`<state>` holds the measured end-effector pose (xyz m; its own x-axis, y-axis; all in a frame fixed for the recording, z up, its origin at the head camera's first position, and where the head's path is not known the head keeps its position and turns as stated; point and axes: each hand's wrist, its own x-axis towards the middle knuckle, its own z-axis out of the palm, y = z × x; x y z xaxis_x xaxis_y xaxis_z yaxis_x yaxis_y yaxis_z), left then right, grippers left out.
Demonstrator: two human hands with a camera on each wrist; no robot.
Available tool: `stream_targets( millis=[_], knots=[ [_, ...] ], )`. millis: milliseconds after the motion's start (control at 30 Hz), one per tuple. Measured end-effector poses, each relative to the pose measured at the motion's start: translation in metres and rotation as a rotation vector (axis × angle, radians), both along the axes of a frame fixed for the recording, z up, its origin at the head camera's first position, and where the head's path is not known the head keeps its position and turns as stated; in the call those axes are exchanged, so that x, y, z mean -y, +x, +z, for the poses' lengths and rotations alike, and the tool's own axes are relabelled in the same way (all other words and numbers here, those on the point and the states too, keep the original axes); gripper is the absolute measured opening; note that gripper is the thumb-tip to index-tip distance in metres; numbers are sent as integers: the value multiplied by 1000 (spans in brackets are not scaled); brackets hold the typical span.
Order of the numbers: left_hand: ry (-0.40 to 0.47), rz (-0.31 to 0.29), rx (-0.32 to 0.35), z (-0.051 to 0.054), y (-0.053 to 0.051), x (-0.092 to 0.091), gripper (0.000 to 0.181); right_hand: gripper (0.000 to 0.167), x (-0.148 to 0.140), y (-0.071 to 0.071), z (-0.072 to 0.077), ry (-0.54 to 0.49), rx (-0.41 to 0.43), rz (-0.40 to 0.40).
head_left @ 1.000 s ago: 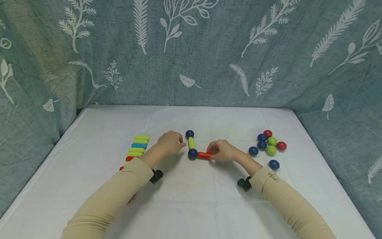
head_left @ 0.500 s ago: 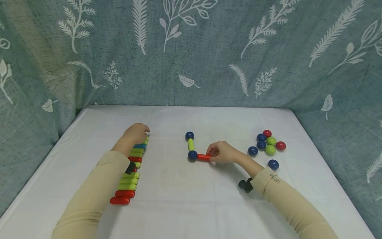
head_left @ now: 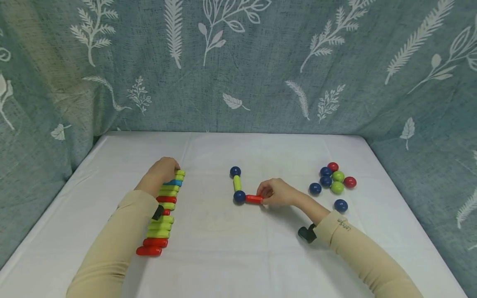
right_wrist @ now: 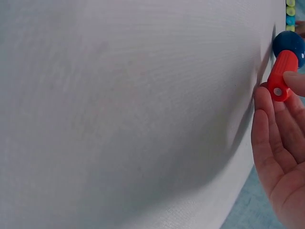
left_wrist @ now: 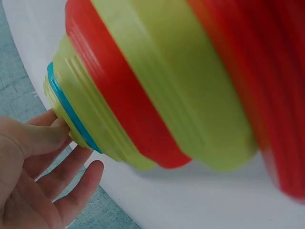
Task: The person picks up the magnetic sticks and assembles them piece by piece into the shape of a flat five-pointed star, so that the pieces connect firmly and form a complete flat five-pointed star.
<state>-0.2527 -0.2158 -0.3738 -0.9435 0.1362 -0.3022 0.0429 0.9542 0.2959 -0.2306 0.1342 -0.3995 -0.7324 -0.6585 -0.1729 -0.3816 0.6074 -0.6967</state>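
My right hand (head_left: 278, 192) pinches the free end of a red magnetic rod (head_left: 254, 199) between thumb and fingers. The rod's other end touches a dark blue ball (head_left: 239, 197). From that ball a yellow-green rod (head_left: 237, 183) runs away from me to a second dark blue ball (head_left: 235, 171), making an L shape. On the left, my left hand (head_left: 159, 173) is at the far end of a row of rods. In the left wrist view its thumb and index finger pinch the end yellow-green rod (left_wrist: 50, 98), while the other fingers extend loosely.
The row continues toward me with a blue rod (head_left: 174, 182), several yellow-green rods (head_left: 160, 226) and red rods (head_left: 149, 251). At right lie loose dark blue balls (head_left: 315, 189), green balls (head_left: 337, 188) and red balls (head_left: 350, 182). A patterned curtain (head_left: 238, 82) hangs behind the white table (head_left: 223, 256).
My left hand has left the joined pieces, moved left to the rod row and taken hold of its far rod. The joined pieces have shifted slightly; my right hand keeps its pinch.
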Motion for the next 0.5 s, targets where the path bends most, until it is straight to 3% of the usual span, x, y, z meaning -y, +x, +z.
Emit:
stream_targets(
  millis=[267,500],
  knots=[
    [42,-68,-73,6,-7,-8,24,16,0,2,0,-12,10,4],
    [131,-83,-107,10,-17,-44,25,16,3,3,-1,-20,16,11]
  ],
)
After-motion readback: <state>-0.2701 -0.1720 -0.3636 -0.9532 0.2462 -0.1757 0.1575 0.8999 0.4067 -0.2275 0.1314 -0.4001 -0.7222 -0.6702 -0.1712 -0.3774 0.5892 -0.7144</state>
